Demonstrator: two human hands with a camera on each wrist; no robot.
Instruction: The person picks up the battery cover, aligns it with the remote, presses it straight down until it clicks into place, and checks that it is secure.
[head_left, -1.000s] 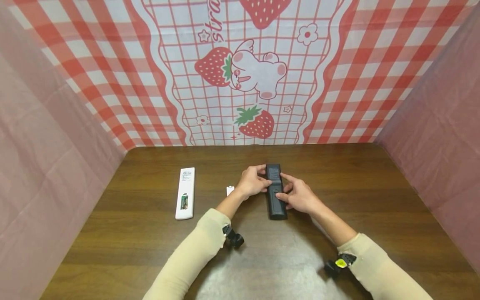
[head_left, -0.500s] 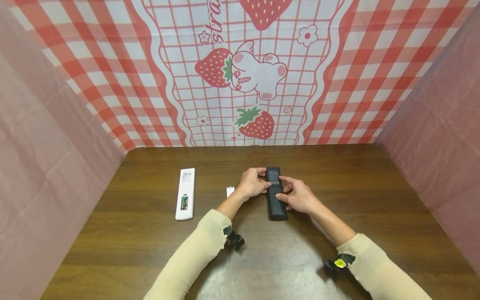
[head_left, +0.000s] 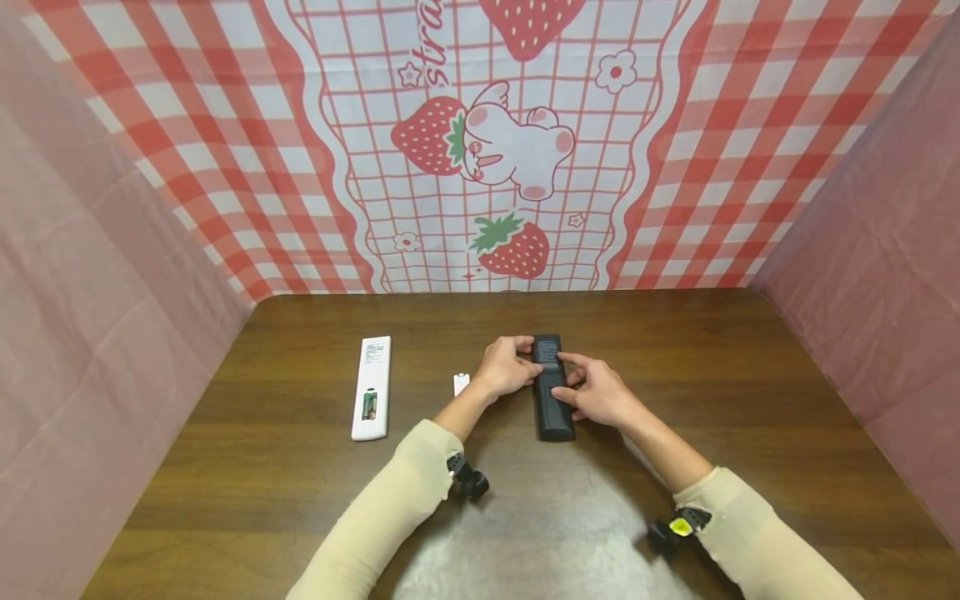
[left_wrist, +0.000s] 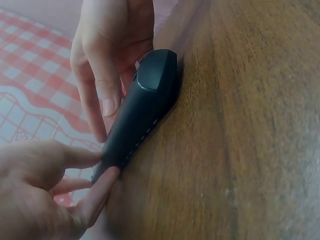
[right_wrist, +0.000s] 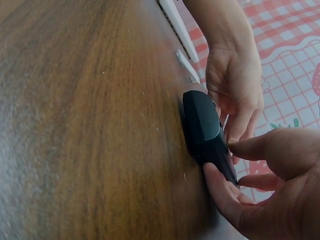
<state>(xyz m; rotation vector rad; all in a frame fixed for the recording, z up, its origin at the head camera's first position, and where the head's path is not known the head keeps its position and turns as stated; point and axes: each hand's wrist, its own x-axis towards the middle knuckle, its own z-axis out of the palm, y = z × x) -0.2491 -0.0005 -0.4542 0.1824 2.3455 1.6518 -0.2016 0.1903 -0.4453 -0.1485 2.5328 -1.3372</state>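
Note:
A black remote control [head_left: 556,418] lies back side up on the table, its label at the far end. My left hand [head_left: 504,367] grips its far half from the left, the thumb over the back near the middle. From the right, my right hand [head_left: 600,392] holds it, thumb on the battery cover and index fingertip at the edge by the label. Seen in the left wrist view, the left fingers [left_wrist: 102,192] pinch the far part of the black remote [left_wrist: 135,107]. The right wrist view has the right thumb [right_wrist: 250,148] on its back and fingers along its side.
Further left lies a white remote control [head_left: 377,375], back up, its battery compartment [head_left: 370,406] uncovered with something inside. A small white battery cover [head_left: 461,382] sits beside my left forearm, partly hidden. A checked strawberry cloth [head_left: 517,167] hangs behind the wooden table [head_left: 247,467].
Early in this second the black remote's far end sank slightly and the right index finger moved a little toward me. Over the last half second nothing visibly moved.

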